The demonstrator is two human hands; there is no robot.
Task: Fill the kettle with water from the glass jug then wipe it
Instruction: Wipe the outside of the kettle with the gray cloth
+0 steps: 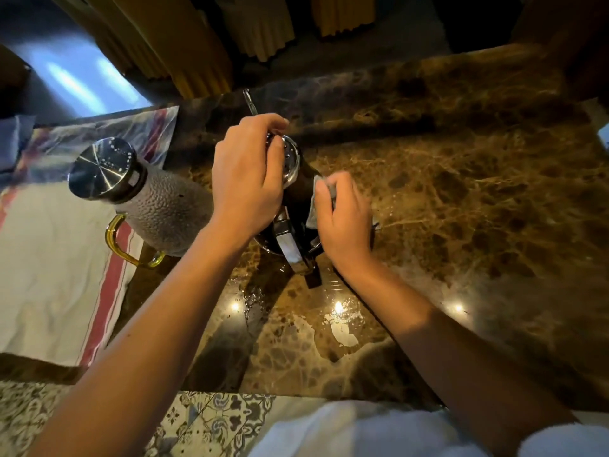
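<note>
Kettle [298,183] lidded; left hand [245,179] steadies top; right hand [346,219] presses cloth [316,199].

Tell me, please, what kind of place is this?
Probably a home kitchen or dining corner. The kettle and glass jug stand on a polished brown marble counter, a striped cloth lies beside them, and patterned floor tiles show below.

The dark-bodied kettle with a perforated silver metal lid [291,166] stands upright on the counter, its chrome-and-black handle facing the viewer. A small pale grey cloth [319,196] is pressed flat against its right side. Just to the left stands the textured clear glass jug [164,209] — capped by a shiny steel lid, amber handle pointing toward the viewer — close beside the kettle.
</note>
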